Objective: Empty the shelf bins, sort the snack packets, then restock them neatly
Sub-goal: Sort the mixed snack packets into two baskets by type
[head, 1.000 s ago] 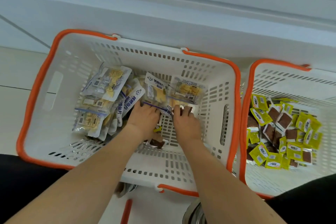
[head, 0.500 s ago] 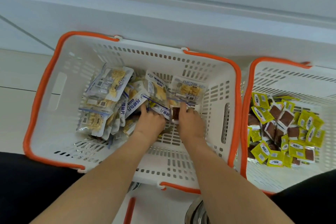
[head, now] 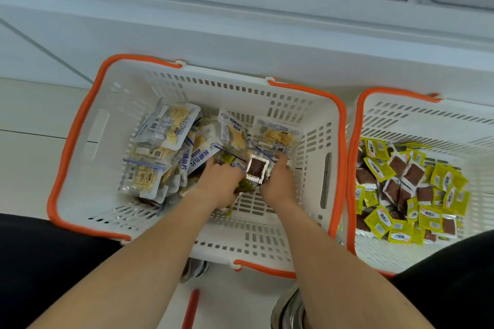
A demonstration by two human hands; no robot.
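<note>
Both my hands are down inside the left white basket with orange rim (head: 88, 141). My left hand (head: 217, 181) grips small yellow-green packets at the edge of a heap of blue-and-white snack packets (head: 165, 147) that fills the basket's left and far side. My right hand (head: 278, 181) pinches a small brown packet with a silver border (head: 256, 169), tilted up between the two hands. A second white basket (head: 417, 120) on the right holds several yellow-green and brown small packets (head: 406, 187).
A white shelf base (head: 240, 35) runs along the far side of both baskets. The floor (head: 26, 141) is pale tile. A red strip (head: 190, 310) and a metal object (head: 288, 310) lie near the bottom edge between my arms. Dark-clothed knees flank the baskets.
My right hand has lifted the brown packet up out of the heap. My left hand has closed on small yellow-green packets. The view has shifted so the baskets sit lower in frame.
</note>
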